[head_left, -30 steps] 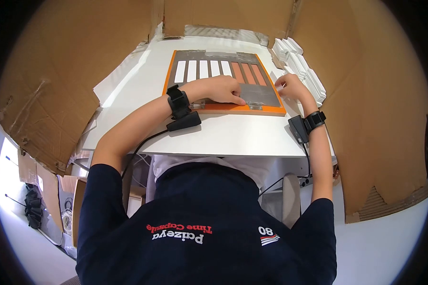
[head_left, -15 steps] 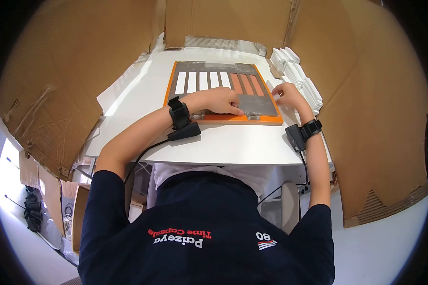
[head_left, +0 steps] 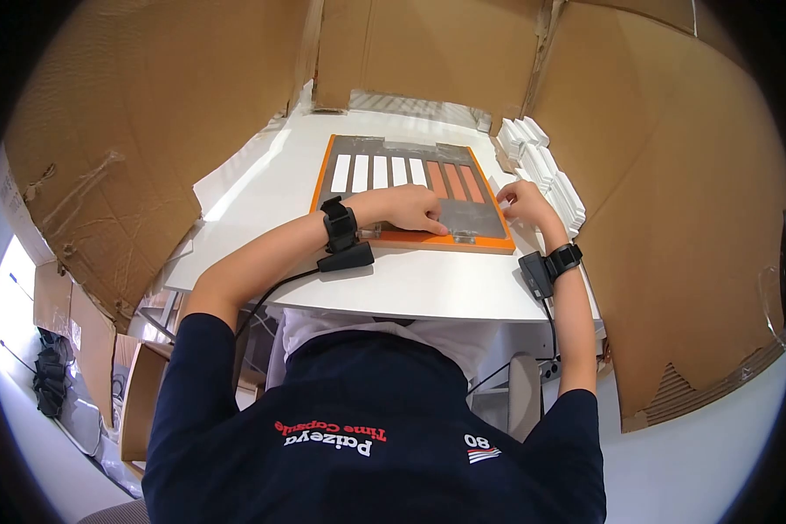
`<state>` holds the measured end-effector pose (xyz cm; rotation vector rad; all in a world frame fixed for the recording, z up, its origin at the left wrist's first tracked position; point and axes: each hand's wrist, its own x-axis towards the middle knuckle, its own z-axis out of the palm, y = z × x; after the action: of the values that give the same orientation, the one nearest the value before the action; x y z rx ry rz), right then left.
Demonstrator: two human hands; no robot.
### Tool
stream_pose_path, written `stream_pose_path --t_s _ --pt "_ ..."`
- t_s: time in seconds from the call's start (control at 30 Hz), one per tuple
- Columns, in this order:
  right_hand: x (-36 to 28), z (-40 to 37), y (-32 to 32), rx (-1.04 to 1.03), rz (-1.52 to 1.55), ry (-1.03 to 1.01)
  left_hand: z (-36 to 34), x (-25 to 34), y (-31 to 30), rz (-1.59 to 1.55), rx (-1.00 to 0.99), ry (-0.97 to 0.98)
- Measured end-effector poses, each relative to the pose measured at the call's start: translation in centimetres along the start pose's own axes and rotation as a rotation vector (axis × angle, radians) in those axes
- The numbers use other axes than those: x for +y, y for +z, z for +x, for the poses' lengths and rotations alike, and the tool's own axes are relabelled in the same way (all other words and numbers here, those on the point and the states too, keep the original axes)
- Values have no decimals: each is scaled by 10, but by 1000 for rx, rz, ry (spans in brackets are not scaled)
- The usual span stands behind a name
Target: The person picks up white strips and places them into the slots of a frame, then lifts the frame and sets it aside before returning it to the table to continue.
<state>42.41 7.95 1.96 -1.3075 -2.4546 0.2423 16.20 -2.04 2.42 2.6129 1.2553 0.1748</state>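
Note:
A grey board with an orange rim lies on the white table. Several white strips sit side by side in its left slots, and the right slots show orange-brown. My left hand rests over the board's near part, its fingers curled and one digit reaching to the orange front rim by a clear tab. What its fingers enclose, if anything, is hidden. My right hand is at the board's right edge, fingers bent and closed towards the rim. Whether it grips anything cannot be made out.
Stacked white strips lie right of the board, beyond my right hand. Cardboard walls surround the white table at the back and sides. Black wrist bands with cabled boxes are on both my arms.
The camera view has tilted slightly, so the table and board appear lower. Both hands keep nearly the same places at the board.

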Motion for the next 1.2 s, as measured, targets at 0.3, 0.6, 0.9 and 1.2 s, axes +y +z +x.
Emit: stream_pose_path --t_s 0.3,0.6,0.9,1.2 --pt "11 5 8 206 44 -37 -1 -1 2 -39 29 12" --pt "-10 7 11 218 303 -156 1 0 2 -24 -2 -11" --pt "-17 10 27 105 440 -106 2 -3 3 -13 14 9" --pt "-18 9 28 118 473 -39 1 -1 1 -6 8 3"
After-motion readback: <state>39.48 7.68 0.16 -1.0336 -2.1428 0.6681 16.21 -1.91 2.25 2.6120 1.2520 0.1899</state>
